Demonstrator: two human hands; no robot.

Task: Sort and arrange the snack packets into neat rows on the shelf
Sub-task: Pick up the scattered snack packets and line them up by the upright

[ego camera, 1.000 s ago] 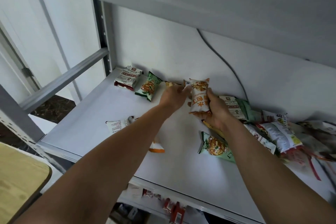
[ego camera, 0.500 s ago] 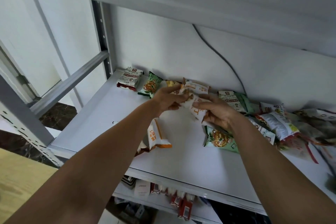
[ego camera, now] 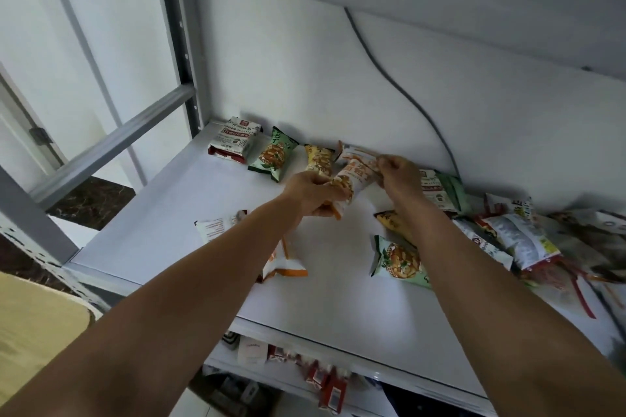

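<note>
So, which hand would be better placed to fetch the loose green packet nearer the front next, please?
Probably the right hand: the green packet lies just beside its forearm, whereas the left hand grips the held packet farther off.

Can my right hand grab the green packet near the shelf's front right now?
Probably not yet: the right hand and left hand both grip the orange packet. The green packet lies uncovered by the right forearm, so once freed it should reach.
</note>
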